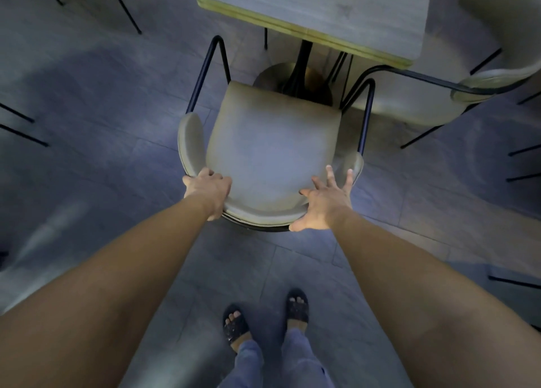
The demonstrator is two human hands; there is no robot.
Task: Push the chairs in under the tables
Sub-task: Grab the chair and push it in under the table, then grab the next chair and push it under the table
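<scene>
A beige padded chair (272, 144) with a curved backrest and black metal frame stands in front of me, its seat outside the edge of a grey wooden table (316, 10). My left hand (209, 191) grips the left part of the curved backrest, fingers wrapped over the rim. My right hand (326, 203) rests on the right part of the backrest with fingers spread apart. The table stands on a black column with a round base (292, 79), just beyond the seat's front edge.
A second beige chair (494, 74) stands at the right side of the table. Thin black chair legs (123, 4) show at the upper left, left edge and right edge. The floor is grey tile; my sandalled feet (263, 314) stand behind the chair.
</scene>
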